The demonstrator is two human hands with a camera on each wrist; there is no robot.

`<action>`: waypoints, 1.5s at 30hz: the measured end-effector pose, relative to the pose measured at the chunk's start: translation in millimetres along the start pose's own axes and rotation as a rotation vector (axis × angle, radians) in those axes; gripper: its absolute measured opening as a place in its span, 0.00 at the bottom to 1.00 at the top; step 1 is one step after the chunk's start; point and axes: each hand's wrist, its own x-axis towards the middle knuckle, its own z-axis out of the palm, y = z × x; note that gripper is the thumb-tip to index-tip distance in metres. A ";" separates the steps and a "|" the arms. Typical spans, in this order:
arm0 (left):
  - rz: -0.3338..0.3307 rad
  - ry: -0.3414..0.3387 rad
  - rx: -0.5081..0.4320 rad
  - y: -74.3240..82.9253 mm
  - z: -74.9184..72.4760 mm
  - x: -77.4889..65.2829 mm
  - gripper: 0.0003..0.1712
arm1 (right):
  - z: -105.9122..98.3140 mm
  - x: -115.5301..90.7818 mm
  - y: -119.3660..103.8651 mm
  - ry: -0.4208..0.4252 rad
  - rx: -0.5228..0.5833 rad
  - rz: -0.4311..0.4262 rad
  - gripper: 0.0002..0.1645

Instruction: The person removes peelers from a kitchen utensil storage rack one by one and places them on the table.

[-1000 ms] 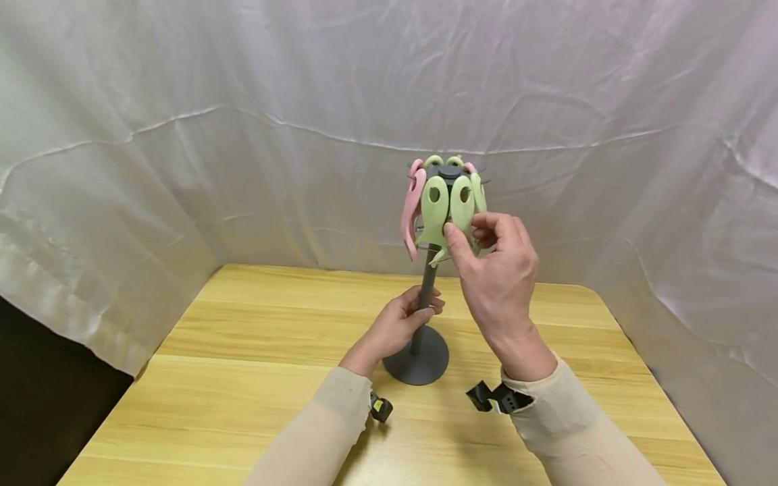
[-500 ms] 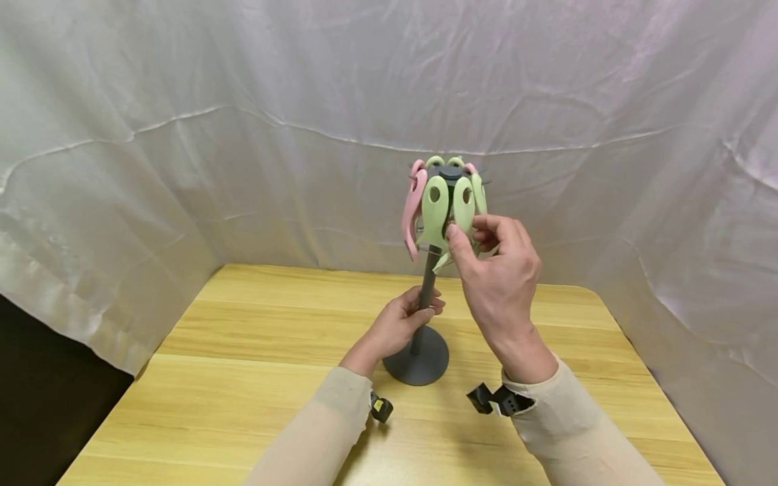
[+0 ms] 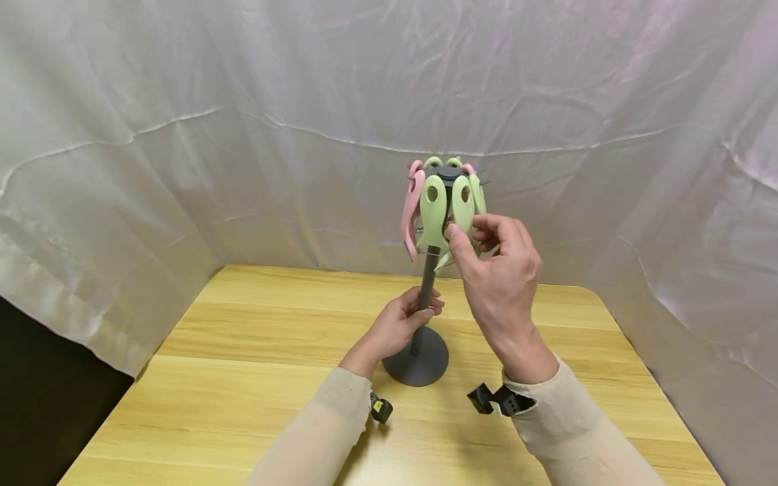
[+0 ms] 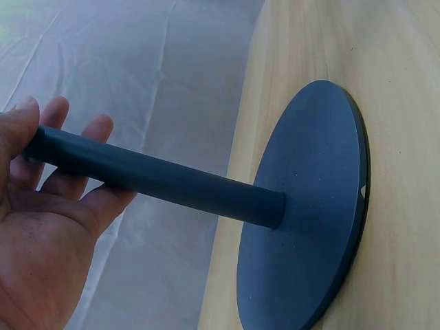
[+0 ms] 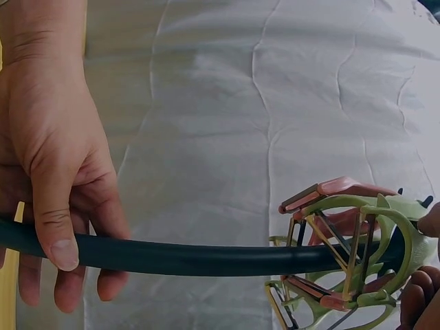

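A dark grey stand with a slim pole point(image 3: 429, 270) and round base point(image 3: 419, 370) stands on the table, several vegetable peelers hanging around its top. My left hand point(image 3: 395, 325) grips the pole midway up, thumb on the near side and fingers behind; the left wrist view shows this grip around the pole point(image 4: 165, 175). At the top, my right hand point(image 3: 503, 273) pinches a fish-shaped green peeler point(image 3: 462, 214) between thumb and fingers, partly covering its lower end. Another green peeler point(image 3: 432, 219) hangs just left of it. In the right wrist view, metal blades show on the hanging peelers point(image 5: 405, 240).
Pink peelers point(image 3: 412, 209) hang on the rack's left side, with thin hooks sticking out near the top. The wooden table point(image 3: 255, 398) reaches a pale curtain point(image 3: 292, 196) behind and at both sides.
My right thumb and the lower end of the pinched green peeler have shifted slightly to the right. The left hand keeps its grip on the pole; the base stays put.
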 end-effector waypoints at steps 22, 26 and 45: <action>-0.003 0.002 -0.003 -1.7 0.0 0.5 0.16 | -0.7 -3.2 -0.9 0.019 0.039 -0.017 0.18; -0.001 0.001 -0.003 -2.0 -0.2 0.4 0.16 | -0.6 -4.1 -0.7 0.023 0.041 -0.016 0.18; 0.007 0.003 -0.017 -1.5 -2.1 1.3 0.16 | -1.6 -5.4 3.6 0.025 0.032 -0.080 0.20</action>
